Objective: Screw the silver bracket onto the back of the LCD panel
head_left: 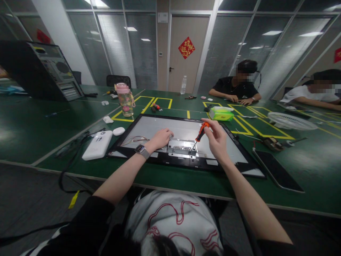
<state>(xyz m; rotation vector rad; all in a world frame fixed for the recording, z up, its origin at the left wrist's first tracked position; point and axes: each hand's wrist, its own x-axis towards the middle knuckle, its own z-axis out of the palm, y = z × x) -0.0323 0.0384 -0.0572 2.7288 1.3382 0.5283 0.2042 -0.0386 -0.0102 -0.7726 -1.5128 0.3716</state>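
Observation:
In front of me a flat display panel [144, 124] with a black frame lies on the green table. A metal bracket [183, 146] sits at the near middle of its pale back. My right hand [217, 140] grips an orange and black screwdriver [201, 132], its shaft slanting down to the bracket's right part. Whether the tip sits in a screw is too small to tell. My left hand [161, 138], a watch on its wrist, rests on the panel at the bracket's left edge. Its fingers are bent, and what they hold, if anything, is hidden.
Left of the panel lie a white power bank [98, 145] and a white oval case [118, 131], with a pink-lidded bottle [125, 99] behind. To the right are a dark tablet [278, 170], a green tissue pack [221, 113] and a white fan grille [291, 121]. Two people sit beyond.

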